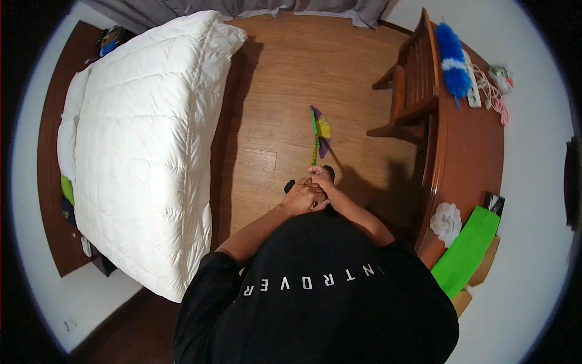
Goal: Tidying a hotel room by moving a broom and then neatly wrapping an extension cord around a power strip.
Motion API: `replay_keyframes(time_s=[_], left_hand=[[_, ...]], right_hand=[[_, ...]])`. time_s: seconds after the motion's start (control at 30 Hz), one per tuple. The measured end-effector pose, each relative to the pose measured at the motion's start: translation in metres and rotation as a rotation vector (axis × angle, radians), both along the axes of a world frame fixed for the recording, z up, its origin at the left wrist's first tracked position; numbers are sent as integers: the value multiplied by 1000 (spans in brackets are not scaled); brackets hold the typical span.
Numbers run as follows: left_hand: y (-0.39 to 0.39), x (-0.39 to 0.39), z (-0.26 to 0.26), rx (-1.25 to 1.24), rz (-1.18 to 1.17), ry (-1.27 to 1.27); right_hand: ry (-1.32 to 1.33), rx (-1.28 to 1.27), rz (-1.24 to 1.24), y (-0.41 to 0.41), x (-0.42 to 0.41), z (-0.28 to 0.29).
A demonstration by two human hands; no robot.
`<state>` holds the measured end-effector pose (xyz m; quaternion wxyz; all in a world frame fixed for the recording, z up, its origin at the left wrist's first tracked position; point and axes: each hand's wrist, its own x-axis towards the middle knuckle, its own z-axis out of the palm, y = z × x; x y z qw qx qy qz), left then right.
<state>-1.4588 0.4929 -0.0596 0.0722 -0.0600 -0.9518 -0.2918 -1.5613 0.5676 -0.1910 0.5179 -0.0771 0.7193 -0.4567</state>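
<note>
Both my hands are closed around the handle of a broom, in the middle of the view in front of my black shirt. My left hand grips nearest my body, at the upper end of the handle. Just beyond it, my right hand holds the handle lower down. The patterned green handle runs away from me to a green head with purple and yellow bristles at the wood-look floor. My fingers hide most of the upper handle.
To the left stands a bed with a white quilt. On the right, a wooden chair faces a brown desk bearing a blue duster, a power strip, a plastic bag and a green sheet. Grey curtains hang ahead.
</note>
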Motion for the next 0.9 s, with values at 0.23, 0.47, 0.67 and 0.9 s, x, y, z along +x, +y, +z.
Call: replay_keyframes(time_s=[0.23, 0.47, 0.67, 0.9], left_hand=[[16, -28, 78, 184, 577, -113], [31, -51, 86, 167, 709, -296], [43, -21, 27, 231, 620, -368], [36, -25, 35, 114, 425, -160]], right_hand=[[-263, -212, 330, -53, -30, 68], [-220, -856, 616, -39, -27, 64], [-303, -1057, 412, 6, 1, -15], [-471, -236, 32, -10, -28, 23]])
